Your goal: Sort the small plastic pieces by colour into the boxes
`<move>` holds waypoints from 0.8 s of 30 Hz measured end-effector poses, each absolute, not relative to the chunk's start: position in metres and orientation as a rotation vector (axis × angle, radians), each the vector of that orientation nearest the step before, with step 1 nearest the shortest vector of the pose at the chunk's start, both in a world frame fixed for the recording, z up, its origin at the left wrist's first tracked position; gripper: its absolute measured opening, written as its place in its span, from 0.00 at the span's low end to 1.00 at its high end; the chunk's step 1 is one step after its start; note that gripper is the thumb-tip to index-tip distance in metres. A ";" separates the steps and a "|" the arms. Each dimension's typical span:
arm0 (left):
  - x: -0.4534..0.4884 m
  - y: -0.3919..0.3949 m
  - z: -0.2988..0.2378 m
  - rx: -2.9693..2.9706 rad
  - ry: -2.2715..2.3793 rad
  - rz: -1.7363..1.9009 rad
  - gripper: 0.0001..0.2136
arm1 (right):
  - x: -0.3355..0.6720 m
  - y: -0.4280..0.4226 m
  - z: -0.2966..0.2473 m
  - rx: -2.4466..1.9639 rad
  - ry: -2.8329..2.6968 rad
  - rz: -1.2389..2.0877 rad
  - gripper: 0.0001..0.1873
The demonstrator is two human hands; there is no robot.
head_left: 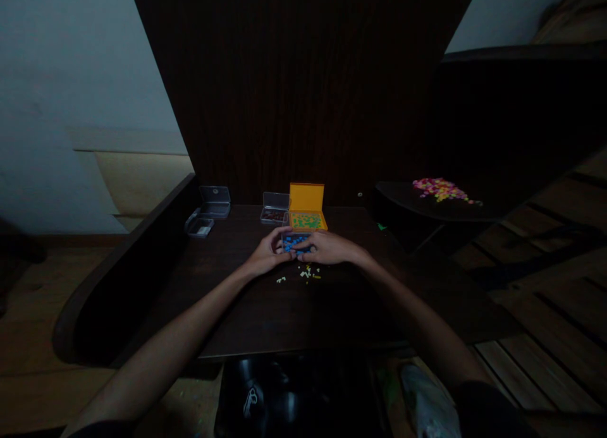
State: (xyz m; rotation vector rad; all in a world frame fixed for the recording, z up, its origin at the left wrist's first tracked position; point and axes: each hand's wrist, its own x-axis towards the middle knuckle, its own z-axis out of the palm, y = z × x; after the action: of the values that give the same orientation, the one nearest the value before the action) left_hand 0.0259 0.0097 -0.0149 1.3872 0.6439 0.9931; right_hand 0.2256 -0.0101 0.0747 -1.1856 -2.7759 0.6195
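My left hand (269, 255) is curled around the left side of a small clear plastic box, its thumb at the front edge. Small blue pieces (294, 241) lie inside this box. My right hand (327, 248) reaches over the box from the right, its fingers bent close together among the blue pieces. Whatever sits between those fingertips is too small to make out. Just behind stands an open yellow case (307, 198) with green pieces (306, 221) in its base. Tiny pale and yellow pieces (306, 273) are scattered on the dark table in front of my hands.
Left of the yellow case is an open clear box with dark red pieces (274, 216). Farther left stand another open clear box (215, 208) and a smaller container (200, 227). Pink and yellow pieces (441, 189) are heaped on a side shelf (403, 198). A raised dark panel (137, 267) borders the table's left.
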 end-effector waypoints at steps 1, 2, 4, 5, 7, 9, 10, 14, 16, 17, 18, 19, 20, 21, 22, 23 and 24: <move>0.026 0.010 -0.015 1.388 0.640 0.995 0.33 | 0.225 -0.010 0.074 -1.188 -2.783 0.612 0.16; 0.026 0.010 -0.015 1.390 0.635 0.993 0.33 | 0.226 -0.010 0.074 -1.189 -2.786 0.608 0.16; 0.026 0.011 -0.016 1.394 0.635 0.996 0.34 | 0.226 -0.010 0.073 -1.181 -2.786 0.604 0.14; 0.026 0.011 -0.017 1.397 0.637 0.999 0.34 | 0.227 -0.010 0.073 -1.174 -2.789 0.603 0.14; 0.026 0.012 -0.017 1.403 0.640 0.999 0.34 | 0.228 -0.010 0.072 -1.166 -2.801 0.589 0.13; 0.026 0.012 -0.017 1.405 0.637 0.992 0.34 | 0.229 -0.010 0.072 -1.169 -2.821 0.556 0.13; 0.026 0.012 -0.017 1.403 0.635 0.989 0.34 | 0.229 -0.011 0.072 -1.175 -2.830 0.534 0.13; 0.026 0.010 -0.015 1.398 0.640 0.992 0.32 | 0.226 -0.013 0.076 -1.229 -2.833 0.450 0.16; 0.027 0.009 -0.014 1.393 0.634 0.986 0.32 | 0.225 -0.015 0.079 -1.240 -2.830 0.433 0.17; 0.027 0.009 -0.014 1.386 0.631 0.985 0.32 | 0.224 -0.015 0.080 -1.239 -2.829 0.431 0.17; 0.027 0.009 -0.014 1.379 0.631 0.985 0.32 | 0.223 -0.015 0.081 -1.236 -2.829 0.429 0.17; 0.027 0.009 -0.014 1.372 0.634 0.985 0.32 | 0.223 -0.015 0.081 -1.233 -2.830 0.427 0.17; 0.027 0.009 -0.013 1.368 0.639 0.984 0.32 | 0.223 -0.015 0.081 -1.228 -2.832 0.426 0.17; 0.027 0.009 -0.013 1.368 0.644 0.984 0.32 | 0.223 -0.015 0.080 -1.220 -2.834 0.426 0.16; 0.027 0.009 -0.013 1.372 0.647 0.985 0.33 | 0.223 -0.015 0.079 -1.208 -2.835 0.424 0.15; 0.027 0.009 -0.013 1.378 0.649 0.986 0.33 | 0.223 -0.014 0.078 -1.193 -2.832 0.420 0.15; 0.027 0.009 -0.012 1.384 0.650 0.987 0.33 | 0.223 -0.014 0.077 -1.181 -2.828 0.414 0.14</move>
State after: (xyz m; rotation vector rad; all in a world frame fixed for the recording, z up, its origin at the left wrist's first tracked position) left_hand 0.0265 0.0095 -0.0124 1.3835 0.6498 0.9873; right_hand 0.2225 -0.0142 0.0767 -1.1805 -2.8280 0.4136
